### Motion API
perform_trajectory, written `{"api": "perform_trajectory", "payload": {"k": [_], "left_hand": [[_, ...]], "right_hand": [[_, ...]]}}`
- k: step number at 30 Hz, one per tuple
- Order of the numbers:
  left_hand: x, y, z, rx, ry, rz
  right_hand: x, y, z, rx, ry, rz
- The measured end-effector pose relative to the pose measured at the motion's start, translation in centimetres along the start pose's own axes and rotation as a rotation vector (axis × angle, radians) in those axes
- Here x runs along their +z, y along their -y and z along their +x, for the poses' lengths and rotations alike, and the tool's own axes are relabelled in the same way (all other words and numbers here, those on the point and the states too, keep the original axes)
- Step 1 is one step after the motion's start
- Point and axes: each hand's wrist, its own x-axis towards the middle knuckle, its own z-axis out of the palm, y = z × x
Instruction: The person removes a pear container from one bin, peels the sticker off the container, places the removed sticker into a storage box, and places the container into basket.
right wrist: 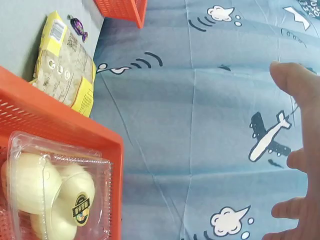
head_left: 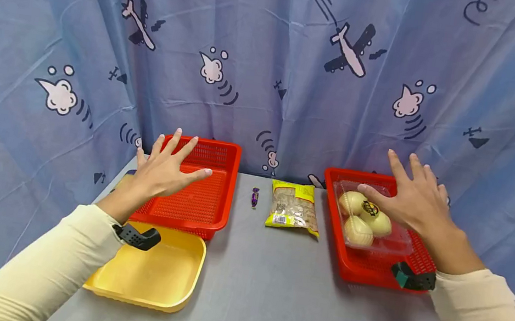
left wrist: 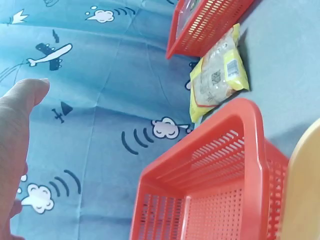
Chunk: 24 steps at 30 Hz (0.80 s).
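Note:
My left hand (head_left: 166, 166) hovers with fingers spread over the left red basket (head_left: 208, 220), which holds nothing; its thumb (left wrist: 20, 125) shows at the left wrist view's edge, beside that basket (left wrist: 240, 150). My right hand (head_left: 414, 198) hovers open over the right red basket (head_left: 361, 270), just above a clear plastic box of pale round buns (head_left: 368, 221), touching nothing that I can see. The same box (right wrist: 50, 195) lies in the basket (right wrist: 65, 130) in the right wrist view, with my fingers (right wrist: 300, 100) spread at the right.
A yellow tray (head_left: 155, 278) sits in front of the left basket. Between the baskets on the grey table (head_left: 277, 296) lie a yellow snack packet (head_left: 292, 207) and a small purple wrapped candy (head_left: 255, 197). A blue aeroplane-print curtain (head_left: 272, 63) closes off the back and sides.

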Motion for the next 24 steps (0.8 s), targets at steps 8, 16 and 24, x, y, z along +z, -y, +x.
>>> {"api": "perform_trajectory", "payload": {"k": [8, 16, 24], "left_hand": [[0.8, -1.2, 0.1, 0.015, 0.003, -0.026], [1.8, -2.3, 0.0, 0.032, 0.006, -0.04], [2.8, -3.9, 0.1, 0.05, -0.01, -0.082]], "right_hand": [[0.3, -2.0, 0.1, 0.026, 0.02, 0.049], [0.8, -3.9, 0.1, 0.06, 0.016, 0.066], [1.5, -5.6, -0.3, 0.106, 0.02, 0.091]]}}
